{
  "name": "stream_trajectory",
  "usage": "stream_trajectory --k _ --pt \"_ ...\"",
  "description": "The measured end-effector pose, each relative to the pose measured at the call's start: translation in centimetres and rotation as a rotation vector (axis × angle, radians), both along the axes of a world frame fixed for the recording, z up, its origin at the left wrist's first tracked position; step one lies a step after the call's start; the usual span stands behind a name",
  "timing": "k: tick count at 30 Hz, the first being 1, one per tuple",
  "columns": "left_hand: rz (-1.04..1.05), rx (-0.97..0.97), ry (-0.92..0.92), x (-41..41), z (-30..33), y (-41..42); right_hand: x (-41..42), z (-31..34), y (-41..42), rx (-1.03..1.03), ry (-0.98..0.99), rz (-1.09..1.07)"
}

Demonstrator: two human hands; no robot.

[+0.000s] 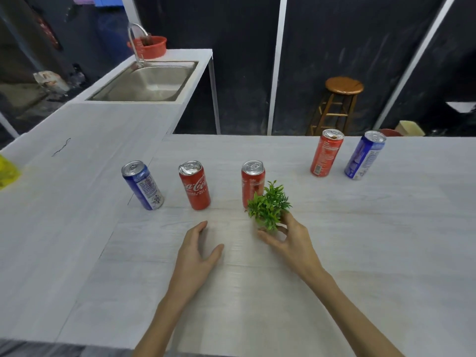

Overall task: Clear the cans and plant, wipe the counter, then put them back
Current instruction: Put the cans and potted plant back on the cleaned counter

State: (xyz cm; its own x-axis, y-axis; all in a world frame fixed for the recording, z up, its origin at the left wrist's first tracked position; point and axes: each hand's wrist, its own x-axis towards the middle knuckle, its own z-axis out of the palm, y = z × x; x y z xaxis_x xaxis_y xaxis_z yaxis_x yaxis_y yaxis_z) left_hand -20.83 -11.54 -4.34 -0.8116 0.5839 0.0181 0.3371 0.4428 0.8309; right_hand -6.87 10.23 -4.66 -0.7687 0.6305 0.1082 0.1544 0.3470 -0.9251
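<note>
A small green plant (269, 206) stands on the white counter (360, 240), and my right hand (288, 240) is wrapped around its base, hiding the pot. My left hand (197, 251) rests flat on the counter with its fingers apart, holding nothing. Behind them stand a blue can (143, 185), a red cola can (195, 185) and a second red can (252, 180) partly behind the plant. Farther right stand another red can (326, 152) and another blue can (365, 155).
A steel sink (146, 83) with a tap and a red basket (150, 47) lies at the back left. A yellow cloth (7, 173) shows at the left edge. A wooden stool (340, 101) stands beyond the counter's far edge.
</note>
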Motion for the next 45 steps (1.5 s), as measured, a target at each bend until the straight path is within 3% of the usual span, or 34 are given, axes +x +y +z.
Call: stream_trajectory --k 15,45 --pt "-0.061 0.001 0.035 0.0 -0.8 -1.9 1.5 -0.9 -5.3 0.031 -0.021 -0.007" --pt "-0.090 0.029 0.028 3.6 0.1 -3.5 4.0 -0.4 -5.1 0.092 -0.070 -0.028"
